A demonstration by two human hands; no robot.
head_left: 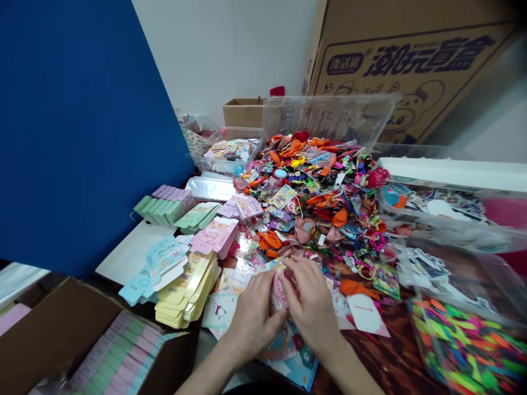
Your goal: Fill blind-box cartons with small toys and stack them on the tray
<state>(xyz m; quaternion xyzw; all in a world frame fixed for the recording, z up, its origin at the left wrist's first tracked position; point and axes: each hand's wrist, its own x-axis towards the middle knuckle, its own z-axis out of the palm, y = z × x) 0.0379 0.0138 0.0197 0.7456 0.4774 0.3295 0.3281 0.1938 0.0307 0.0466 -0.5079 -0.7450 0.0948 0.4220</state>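
Observation:
Both of my hands meet over the near middle of the table, around a small pink printed box (279,293). My left hand (258,307) is closed on its left side. From the right, my right hand (309,299) grips the same box, fingers bent over its top. Much of the box is hidden by my fingers. Printed cards (220,311) and a blue picture sheet (302,356) lie beneath and around my hands. Just beyond is a heap of small colourful toys and orange balloons (269,241). Yellow flat box blanks (185,291) are stacked to my left.
Blue (164,255) and pink box blanks (214,236) lie at left, behind an open carton (135,351) of packed boxes. At right, a clear bin (473,340) holds bright balloons. A large cardboard carton (395,60) stands at the back; a blue panel (82,120) rises at left.

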